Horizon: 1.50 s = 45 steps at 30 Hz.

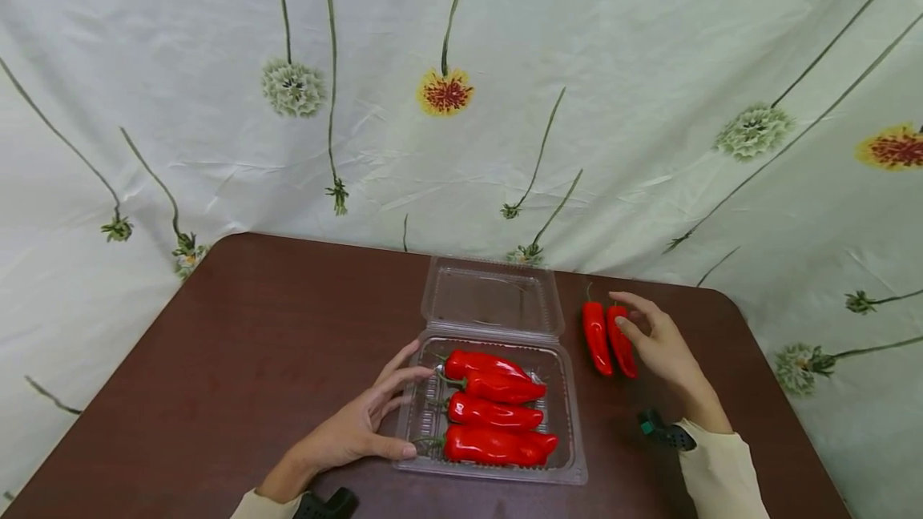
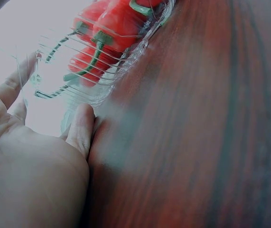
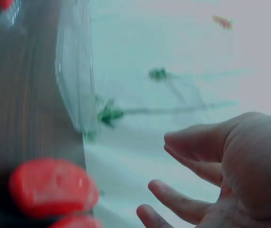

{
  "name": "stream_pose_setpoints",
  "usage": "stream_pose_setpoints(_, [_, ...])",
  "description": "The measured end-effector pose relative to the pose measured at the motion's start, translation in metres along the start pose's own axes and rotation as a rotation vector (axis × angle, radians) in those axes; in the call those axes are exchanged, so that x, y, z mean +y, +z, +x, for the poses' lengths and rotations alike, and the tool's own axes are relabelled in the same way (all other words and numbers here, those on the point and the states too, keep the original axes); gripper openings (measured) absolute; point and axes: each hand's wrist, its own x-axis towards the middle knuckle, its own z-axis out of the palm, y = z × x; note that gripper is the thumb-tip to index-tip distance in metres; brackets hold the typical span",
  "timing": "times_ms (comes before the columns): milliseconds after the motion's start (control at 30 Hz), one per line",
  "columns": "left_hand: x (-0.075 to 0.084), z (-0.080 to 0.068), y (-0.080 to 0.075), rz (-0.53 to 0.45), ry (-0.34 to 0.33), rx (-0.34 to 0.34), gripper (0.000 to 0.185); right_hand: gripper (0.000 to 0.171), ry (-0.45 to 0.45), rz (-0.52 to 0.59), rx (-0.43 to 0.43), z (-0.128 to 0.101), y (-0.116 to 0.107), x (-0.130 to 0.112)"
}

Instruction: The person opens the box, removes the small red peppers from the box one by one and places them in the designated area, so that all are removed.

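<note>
A clear plastic clamshell box (image 1: pixel 570 423) lies with its lid (image 1: pixel 490 299) folded back. Several red peppers (image 1: pixel 497 444) with green stems lie side by side in its base. My left hand (image 1: pixel 353 423) rests at the box's left side, thumb near the front corner and fingers spread along the edge; the left wrist view shows its thumb (image 2: pixel 81 128) beside the clear wall. Right of the box, two more red peppers (image 1: pixel 596 339) lie on the table. Over the right one hovers my right hand (image 1: pixel 663 351), fingers apart; in the right wrist view nothing is between them.
The dark brown wooden table (image 1: pixel 288 327) has rounded far corners. Behind it hangs a pale cloth (image 1: pixel 613 62) printed with flowers and stems, reaching down to the table's far edge. The opened lid reaches nearly to that edge.
</note>
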Motion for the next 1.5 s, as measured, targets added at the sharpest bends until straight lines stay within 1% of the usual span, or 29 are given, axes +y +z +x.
stream_pose_setpoints(100, [-0.001,-0.001,0.000,-0.008,-0.004,0.000,0.081,0.043,-0.066,-0.020,-0.025,-0.001,0.008,-0.012])
stream_pose_setpoints(200, [0.000,-0.001,0.001,-0.010,-0.010,0.000,0.081,0.043,-0.107,-0.027,-0.046,-0.003,0.016,-0.022])
stream_pose_setpoints(433, [0.002,0.000,0.000,0.016,-0.019,0.006,0.081,0.041,-0.199,-0.033,-0.040,-0.005,0.027,-0.044])
stream_pose_setpoints(500, [0.002,-0.001,-0.001,0.020,-0.025,0.006,0.081,0.041,-0.227,-0.023,-0.058,-0.006,0.031,-0.050])
stream_pose_setpoints(600, [0.002,-0.001,-0.002,0.017,-0.013,0.004,0.080,0.041,-0.253,0.021,-0.113,-0.009,0.038,-0.057])
stream_pose_setpoints(700, [0.001,-0.002,-0.002,0.014,-0.002,0.000,0.081,0.041,-0.259,0.068,-0.172,-0.012,0.047,-0.064])
stream_pose_setpoints(800, [0.000,-0.001,-0.001,0.006,-0.001,-0.002,0.081,0.042,-0.272,0.086,-0.222,-0.015,0.054,-0.071])
stream_pose_setpoints(1033, [0.000,0.001,-0.001,-0.003,0.004,-0.008,0.081,0.040,-0.296,0.069,-0.354,-0.012,0.065,-0.087])
stream_pose_setpoints(1100, [0.001,0.001,-0.001,-0.004,-0.009,-0.003,0.082,0.038,-0.295,0.071,-0.389,-0.010,0.067,-0.091])
stream_pose_setpoints(1233, [0.002,0.001,0.000,-0.005,-0.025,0.002,0.082,0.032,-0.309,0.106,-0.463,-0.008,0.073,-0.095])
stream_pose_setpoints(1333, [0.001,0.001,0.000,0.001,-0.018,0.002,0.082,0.030,-0.306,0.135,-0.513,-0.006,0.079,-0.095])
stream_pose_setpoints(1500, [0.000,0.001,-0.001,0.017,-0.019,0.011,0.082,0.029,-0.283,0.149,-0.562,-0.003,0.087,-0.095])
